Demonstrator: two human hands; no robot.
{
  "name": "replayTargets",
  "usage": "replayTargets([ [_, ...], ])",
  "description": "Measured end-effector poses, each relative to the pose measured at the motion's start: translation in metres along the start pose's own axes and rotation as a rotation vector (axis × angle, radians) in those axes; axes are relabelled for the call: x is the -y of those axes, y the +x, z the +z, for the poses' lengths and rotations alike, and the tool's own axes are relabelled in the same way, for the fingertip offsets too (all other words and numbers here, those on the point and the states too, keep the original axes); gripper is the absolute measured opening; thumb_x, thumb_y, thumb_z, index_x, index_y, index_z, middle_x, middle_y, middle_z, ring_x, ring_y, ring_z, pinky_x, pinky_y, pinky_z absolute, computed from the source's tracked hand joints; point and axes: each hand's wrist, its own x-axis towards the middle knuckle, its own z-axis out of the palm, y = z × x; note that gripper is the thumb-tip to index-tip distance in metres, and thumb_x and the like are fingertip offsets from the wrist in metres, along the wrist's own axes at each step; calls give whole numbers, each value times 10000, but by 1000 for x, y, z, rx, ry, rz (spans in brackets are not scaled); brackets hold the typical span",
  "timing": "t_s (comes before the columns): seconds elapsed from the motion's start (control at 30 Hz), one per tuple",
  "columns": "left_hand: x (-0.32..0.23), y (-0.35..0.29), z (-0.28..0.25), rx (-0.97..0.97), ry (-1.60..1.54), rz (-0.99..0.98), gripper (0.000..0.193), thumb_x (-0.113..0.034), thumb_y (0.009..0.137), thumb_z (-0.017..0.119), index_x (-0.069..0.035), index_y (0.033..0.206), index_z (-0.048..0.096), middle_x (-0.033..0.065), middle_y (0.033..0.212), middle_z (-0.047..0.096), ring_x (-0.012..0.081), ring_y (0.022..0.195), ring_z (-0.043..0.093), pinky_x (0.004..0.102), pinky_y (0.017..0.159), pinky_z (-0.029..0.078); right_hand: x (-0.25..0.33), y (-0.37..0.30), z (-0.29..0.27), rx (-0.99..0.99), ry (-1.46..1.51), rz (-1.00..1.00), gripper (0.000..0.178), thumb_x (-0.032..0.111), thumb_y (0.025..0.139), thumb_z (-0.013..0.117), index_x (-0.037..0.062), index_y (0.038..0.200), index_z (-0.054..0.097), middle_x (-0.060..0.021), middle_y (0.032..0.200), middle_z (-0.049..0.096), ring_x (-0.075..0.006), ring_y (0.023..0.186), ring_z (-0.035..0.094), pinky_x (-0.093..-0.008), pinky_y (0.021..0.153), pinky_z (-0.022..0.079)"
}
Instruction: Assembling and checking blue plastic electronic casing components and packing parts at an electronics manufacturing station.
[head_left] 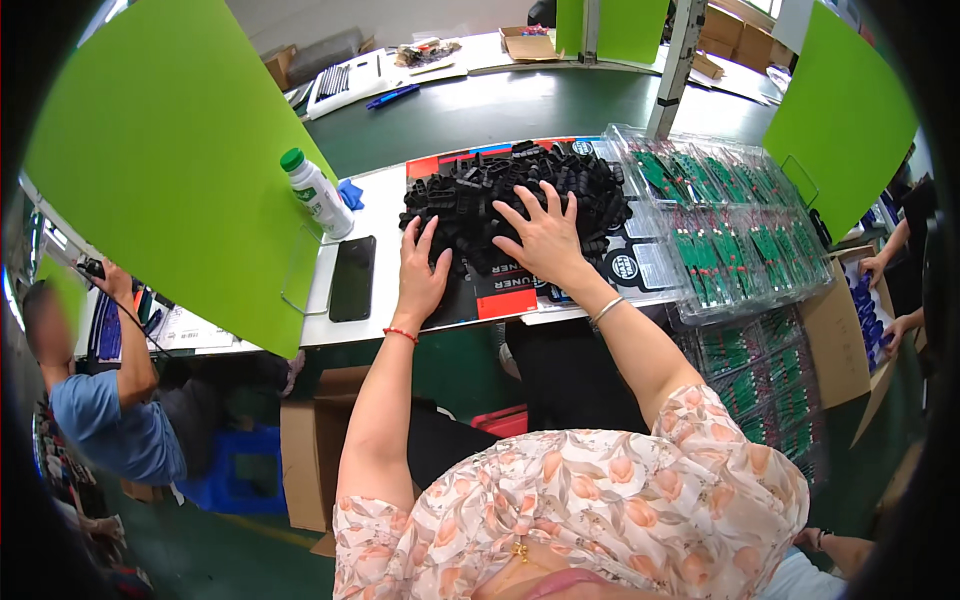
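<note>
A wide heap of small black plastic parts (470, 190) lies on a printed red and black sheet (507, 303) in front of me. On its left front edge rests my left hand (422, 280), fingers apart and reaching into the parts. My right hand (547, 240) is spread over the middle right of the heap, its fingertips on the black parts. Neither hand grips anything that I can see. To the right of the heap stands a clear plastic tray (745, 310) with green circuit boards (720, 245) in several rows.
Left of the heap are a black phone (352, 278) and a white bottle with a green cap (318, 195). Green partitions (170, 150) flank the table. An opened carton (838, 340) with blue parts is at the right, near another person's hands. More boards are stacked below the tray.
</note>
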Motion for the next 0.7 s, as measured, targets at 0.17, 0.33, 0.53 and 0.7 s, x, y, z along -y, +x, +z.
replayTargets([
  [0.17,-7,1,-4,41,16,-11,558,-135,958,619,-89,1487,448,197,1538,363,376,1423,376,423,1170,323,-3,15,3,-27,80,12,458,548,869,653,242,1208,686,-78,1342,552,-363,1336,389,-701,1058,277],
  [0.33,-12,3,-7,54,45,-10,574,-145,959,620,-87,1497,428,213,1533,361,404,1410,371,451,1163,320,-4,29,12,-63,146,66,405,544,874,650,218,1105,714,-90,1257,601,-355,1307,427,-717,1052,269],
  [0.53,-14,6,-7,87,35,-32,568,-140,969,603,-56,1497,415,206,1548,353,391,1429,350,441,1185,281,-9,46,14,-30,149,112,401,550,882,635,201,1060,722,-88,1198,612,-338,1265,467,-702,1044,276],
  [0.7,-12,3,-5,106,48,-51,571,-163,994,575,-63,1523,385,185,1569,340,355,1456,324,422,1196,261,-12,49,21,20,190,101,402,541,889,632,190,1061,721,-103,1168,614,-374,1250,485,-741,1027,270],
])
